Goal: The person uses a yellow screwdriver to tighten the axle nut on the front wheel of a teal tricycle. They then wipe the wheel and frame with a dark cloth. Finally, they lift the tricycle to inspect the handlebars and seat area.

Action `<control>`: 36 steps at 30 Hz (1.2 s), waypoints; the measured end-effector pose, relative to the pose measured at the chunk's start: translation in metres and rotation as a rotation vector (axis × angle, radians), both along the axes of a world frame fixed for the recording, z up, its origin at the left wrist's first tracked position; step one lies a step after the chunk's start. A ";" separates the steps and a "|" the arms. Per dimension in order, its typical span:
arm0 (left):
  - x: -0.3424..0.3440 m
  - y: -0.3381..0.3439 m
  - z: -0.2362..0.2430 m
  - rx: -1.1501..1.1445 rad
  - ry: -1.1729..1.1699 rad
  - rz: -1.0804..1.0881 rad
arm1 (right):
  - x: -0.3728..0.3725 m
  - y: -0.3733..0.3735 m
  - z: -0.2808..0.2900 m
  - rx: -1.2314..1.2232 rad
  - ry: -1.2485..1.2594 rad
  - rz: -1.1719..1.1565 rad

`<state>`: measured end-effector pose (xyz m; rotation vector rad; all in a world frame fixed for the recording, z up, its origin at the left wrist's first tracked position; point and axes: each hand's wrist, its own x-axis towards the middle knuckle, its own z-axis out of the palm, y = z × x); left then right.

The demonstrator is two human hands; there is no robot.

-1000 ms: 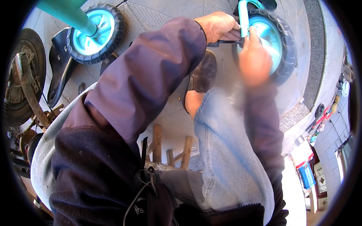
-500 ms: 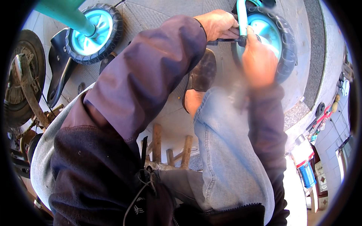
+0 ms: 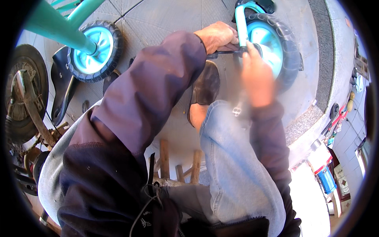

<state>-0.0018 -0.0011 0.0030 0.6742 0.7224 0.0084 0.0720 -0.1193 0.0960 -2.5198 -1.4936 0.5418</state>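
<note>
Turquoise metal is forming the fork (image 3: 241, 29) at the far right, its lower end meeting the hub of a blue-centred wheel (image 3: 290, 43) that is lying on the grey floor (image 3: 166, 21). Beside that fork end, the left hand (image 3: 217, 36) is bending its fingers close together, their tips pointing right toward the fork; a thin black rod (image 3: 224, 52) is running just on their near side, and whether they are gripping it cannot be told. The right hand (image 3: 258, 77), blurred, is curling its fingers, with one fingertip touching the fork's lower end; what lies inside the curl is hidden. The left forearm, in a purplish-brown sleeve (image 3: 158, 79), is slanting from the near left toward the far right, wrist bent over with the back of the hand facing up. The right forearm is coming from the near right, reaching away and leaning slightly left. Between the arms, a dark shoe (image 3: 207, 81) is resting on the floor. At the far left, a second blue-centred wheel (image 3: 94, 51) is standing near a black saddle (image 3: 61, 79).
</note>
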 end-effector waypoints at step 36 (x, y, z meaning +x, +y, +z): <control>-0.006 0.003 0.004 0.218 0.074 -0.082 | 0.000 -0.024 0.031 -0.007 1.481 -0.729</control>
